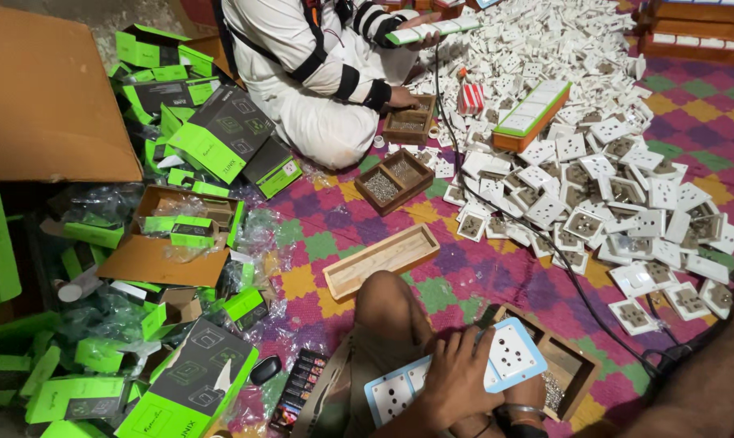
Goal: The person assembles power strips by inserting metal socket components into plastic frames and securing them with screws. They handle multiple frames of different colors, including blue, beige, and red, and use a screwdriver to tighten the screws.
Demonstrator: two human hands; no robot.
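The left hand (456,377) lies spread over a white socket plate with a light blue border (496,361), fingers curled on its face, pinning it against the lap beside the raised knee (387,312). The right hand is out of view; only the forearm (707,381) shows at the right edge, so I cannot tell its state. Just beside the plate sits a wooden tray holding small screws (573,369), and a black cable (594,316) runs past it over the chequered mat (464,268). To do this well, I judge the plate should stay flat and steady, fingers off the pin holes, the screw tray within easy reach. Another person's hand (399,97) rests at a second wooden box (407,123) beyond the heap of white sockets (626,195).
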